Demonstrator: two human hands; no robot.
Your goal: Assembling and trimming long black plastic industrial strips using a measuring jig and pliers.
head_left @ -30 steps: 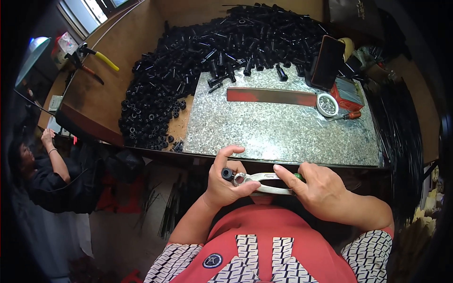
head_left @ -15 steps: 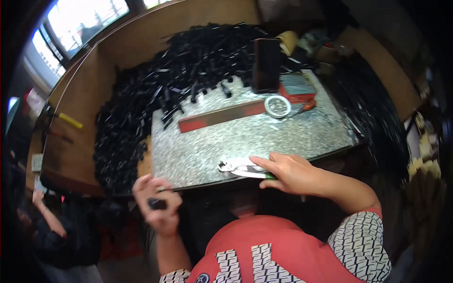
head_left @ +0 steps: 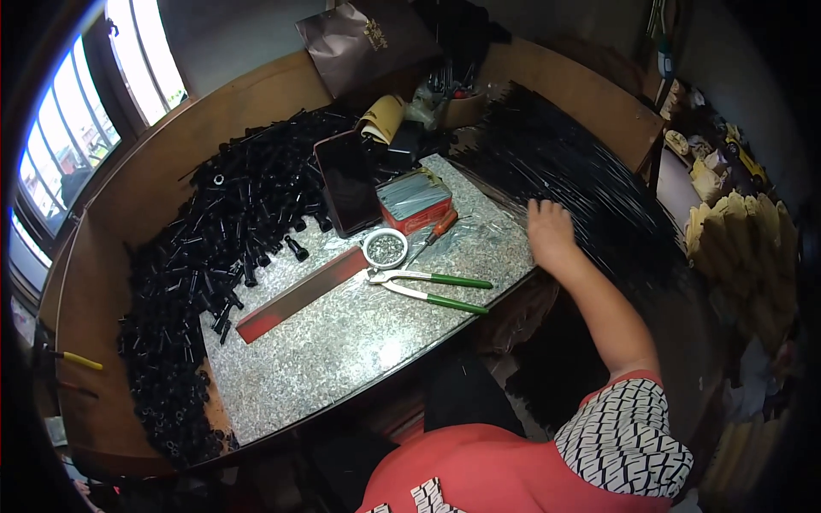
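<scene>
My right hand (head_left: 552, 235) reaches over the right edge of the speckled stone slab (head_left: 291, 385), fingers spread loosely beside a heap of thin black rods (head_left: 581, 162). I see nothing held in it. Green-handled pincers (head_left: 436, 291) lie on the slab, jaws against a small white bowl (head_left: 366, 248) of tiny metal pieces. A flat reddish-brown bar (head_left: 299, 295) lies to the left of the bowl. Behind the bowl stands a red tin (head_left: 419, 221) full of thin grey strips, with an orange-handled screwdriver (head_left: 442, 225) beside it. My left hand is out of view.
Many short black tubular parts (head_left: 248, 192) are heaped along the left and back. A dark phone (head_left: 346, 184) stands upright by the tin. A wooden rim (head_left: 111, 248) borders the table. Bundled yellowish gloves (head_left: 731, 239) are at the far right, and a brown paper bag (head_left: 368, 51) is behind.
The pincers have left my right hand and now lie by the bowl. That hand has moved right to the rods. My left hand, holding a black piece before, has gone from view. The view has turned right.
</scene>
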